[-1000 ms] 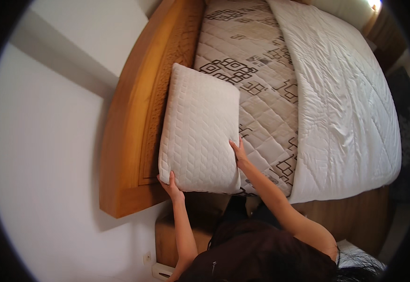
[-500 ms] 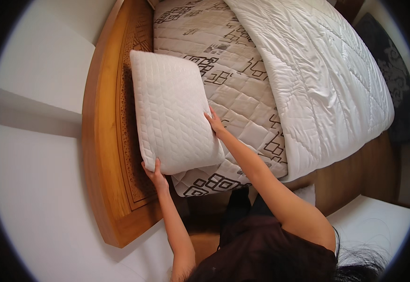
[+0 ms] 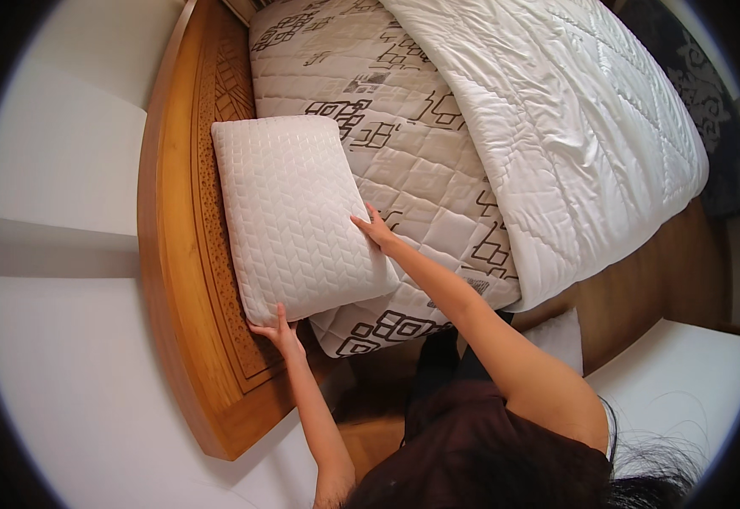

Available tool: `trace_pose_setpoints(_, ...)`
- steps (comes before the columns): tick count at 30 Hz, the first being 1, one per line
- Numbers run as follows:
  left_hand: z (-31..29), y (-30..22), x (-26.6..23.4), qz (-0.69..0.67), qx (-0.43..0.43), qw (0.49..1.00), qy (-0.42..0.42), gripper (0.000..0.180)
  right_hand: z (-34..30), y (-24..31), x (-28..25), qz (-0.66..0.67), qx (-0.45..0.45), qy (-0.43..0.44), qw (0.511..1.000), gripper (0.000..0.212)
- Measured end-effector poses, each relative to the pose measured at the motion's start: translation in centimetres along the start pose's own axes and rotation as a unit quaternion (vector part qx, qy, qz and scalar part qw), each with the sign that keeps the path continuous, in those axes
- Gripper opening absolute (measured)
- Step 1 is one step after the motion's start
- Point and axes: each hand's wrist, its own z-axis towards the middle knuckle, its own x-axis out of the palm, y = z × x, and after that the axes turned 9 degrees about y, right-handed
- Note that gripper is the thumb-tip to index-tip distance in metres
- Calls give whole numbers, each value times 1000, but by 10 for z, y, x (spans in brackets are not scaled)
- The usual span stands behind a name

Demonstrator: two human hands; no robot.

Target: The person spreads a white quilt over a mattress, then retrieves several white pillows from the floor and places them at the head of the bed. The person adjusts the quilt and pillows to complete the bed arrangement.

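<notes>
Noted white pillow over mattress, beside headboard: long axis alongside it, ahead of left hand. Pinched near corner there; clasped outer edge between thumb and fingers of right hand.

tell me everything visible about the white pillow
The pillow is white, plump and roughly rectangular, its cloth-like surface textured with chevrons. Broad face up, it is over the patterned mattress beside the wooden headboard; whether it rests fully is unclear. The left hand holds its near left corner, the right hand its right edge.
</notes>
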Motion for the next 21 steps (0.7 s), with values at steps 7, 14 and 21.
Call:
trace_pose_setpoints(7, 22, 37, -6, 81, 74, 993, -54, 84, -18, -22, -15, -26, -80, 70, 994, 85)
trace_pose_setpoints(14, 17, 8, 20, -39, 79, 996, -7, 50, -57, -8, -6, 15, -66, 99, 993, 68)
trace_pose_setpoints(21, 29, -47, 58, -58, 199, 978, 33, 39, -51, 44, 3, 135, -91, 96, 982, 60)
